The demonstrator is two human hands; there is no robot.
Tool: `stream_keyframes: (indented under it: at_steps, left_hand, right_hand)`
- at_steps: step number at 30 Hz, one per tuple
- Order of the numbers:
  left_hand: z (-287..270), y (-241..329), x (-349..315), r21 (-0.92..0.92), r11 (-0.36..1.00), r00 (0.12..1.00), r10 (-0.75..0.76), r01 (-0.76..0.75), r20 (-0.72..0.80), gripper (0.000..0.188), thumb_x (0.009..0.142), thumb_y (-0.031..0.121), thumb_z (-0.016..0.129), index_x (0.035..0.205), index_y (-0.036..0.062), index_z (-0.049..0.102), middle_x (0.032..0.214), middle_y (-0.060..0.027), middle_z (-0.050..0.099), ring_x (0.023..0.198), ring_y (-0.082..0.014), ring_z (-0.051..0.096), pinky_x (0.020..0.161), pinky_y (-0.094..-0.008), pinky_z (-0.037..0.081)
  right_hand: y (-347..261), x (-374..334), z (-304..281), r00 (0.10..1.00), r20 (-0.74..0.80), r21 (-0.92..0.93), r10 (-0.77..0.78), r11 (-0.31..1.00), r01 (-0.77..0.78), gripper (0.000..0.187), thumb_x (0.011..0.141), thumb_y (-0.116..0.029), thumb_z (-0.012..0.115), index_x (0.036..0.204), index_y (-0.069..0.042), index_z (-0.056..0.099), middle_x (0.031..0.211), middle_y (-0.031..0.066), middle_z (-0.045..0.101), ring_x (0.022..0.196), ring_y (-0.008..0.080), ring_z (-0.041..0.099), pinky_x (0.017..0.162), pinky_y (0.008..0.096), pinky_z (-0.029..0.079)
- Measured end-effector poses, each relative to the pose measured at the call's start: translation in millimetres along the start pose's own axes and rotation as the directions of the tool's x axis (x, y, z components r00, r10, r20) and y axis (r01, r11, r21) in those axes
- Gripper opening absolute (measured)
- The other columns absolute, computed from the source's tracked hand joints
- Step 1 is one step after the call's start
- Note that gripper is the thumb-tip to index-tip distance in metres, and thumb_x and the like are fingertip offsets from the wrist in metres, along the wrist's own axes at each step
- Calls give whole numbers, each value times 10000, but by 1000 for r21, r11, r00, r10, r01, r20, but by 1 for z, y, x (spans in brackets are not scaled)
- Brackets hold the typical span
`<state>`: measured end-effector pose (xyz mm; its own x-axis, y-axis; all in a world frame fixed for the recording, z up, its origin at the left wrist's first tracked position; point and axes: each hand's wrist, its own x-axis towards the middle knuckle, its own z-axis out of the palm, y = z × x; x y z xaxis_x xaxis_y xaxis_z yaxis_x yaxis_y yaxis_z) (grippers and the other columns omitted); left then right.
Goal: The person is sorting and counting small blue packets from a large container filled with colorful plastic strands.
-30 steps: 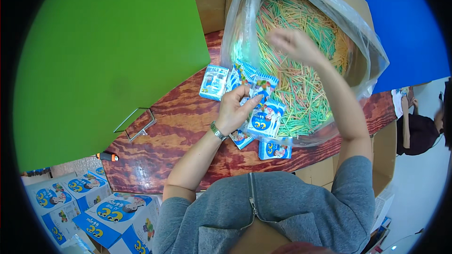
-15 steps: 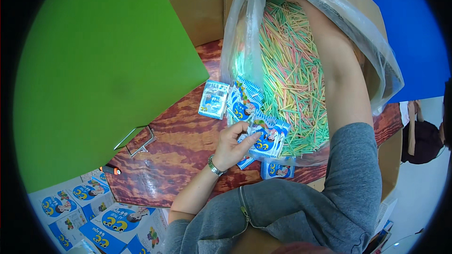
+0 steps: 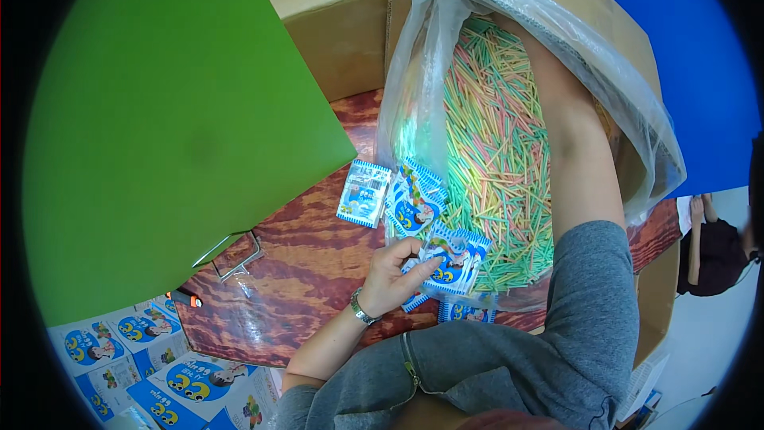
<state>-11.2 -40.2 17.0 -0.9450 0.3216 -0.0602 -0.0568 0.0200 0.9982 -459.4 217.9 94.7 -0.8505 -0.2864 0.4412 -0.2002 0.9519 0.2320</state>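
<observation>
Head view, single moment. Left hand [image 3: 391, 277] lies on the brown wood-grain table [image 3: 306, 251], fingers curled, thumb and forefinger pinching the edge of a small blue-and-white packet [image 3: 454, 259] that sits at the near rim of the bag. More packets of the same kind lie around it: one flat and alone on the table [image 3: 363, 193], a fanned cluster [image 3: 414, 203] just beside the bag, touching its plastic, and two more partly under the hand and at the table's near edge [image 3: 468, 312]. Right arm [image 3: 577, 151] runs up into a large clear plastic bag [image 3: 430, 56] that lines an open cardboard box [image 3: 629, 40]; the right hand itself is hidden past the bag's rim, so whether it is spread or closed cannot be told. The bag is filled with thin pastel sticks [image 3: 493, 151], green, yellow, pink and orange, lying loosely in all directions. A watch band [image 3: 362, 308] shows on the left wrist. A second closed cardboard box [image 3: 334, 16] stands left of the bag. A large green board [image 3: 159, 111] covers the table's left part. Printed blue-and-white sheets [image 3: 151, 358] lie at lower left. Another person [image 3: 712, 247] sits at the far right edge.
</observation>
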Motion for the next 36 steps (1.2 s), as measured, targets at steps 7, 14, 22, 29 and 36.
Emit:
stream_keyframes:
  at_steps: [7,14,22,29,36]
  left_hand:
    - [4,9,7,-69,998,999,-2,-2,-50,122,874,122,717,870,29,638,750,-24,639,678,-68,565,598,-249,441]
    - [3,9,9,-39,999,999,32,-34,-34,118,876,119,715,884,26,644,739,-20,644,668,-59,568,592,-241,445]
    - [-3,5,3,-6,1000,999,-25,25,45,106,880,71,701,948,21,636,858,-8,621,781,-60,565,688,-239,455]
    - [-4,7,3,-35,999,999,-30,32,45,119,880,67,698,974,19,642,886,-8,619,806,-62,562,711,-237,450]
    - [-2,1,6,-24,998,998,51,-52,-44,140,878,145,714,894,30,638,749,-37,618,693,-87,560,612,-269,434]
  right_hand:
    - [5,7,-7,1000,9,-20,-4,1000,4,386,971,-337,449,1265,-132,591,1281,141,595,1159,317,582,1010,421,444]
    - [10,6,-15,1000,22,-42,-5,999,6,379,970,-341,454,1246,-131,605,1264,134,608,1158,309,585,1008,417,447]
    - [1,-4,-42,999,32,-62,-19,998,21,373,969,-346,459,1225,-129,620,1246,125,623,1156,299,589,1006,413,451]
    - [-13,-21,-73,999,36,-75,-35,996,38,368,968,-350,463,1207,-128,634,1229,118,636,1155,291,593,1005,409,454]
    - [-32,-51,-108,997,47,-86,-56,995,59,365,967,-353,468,1189,-126,648,1213,110,649,1154,283,596,1003,405,457]
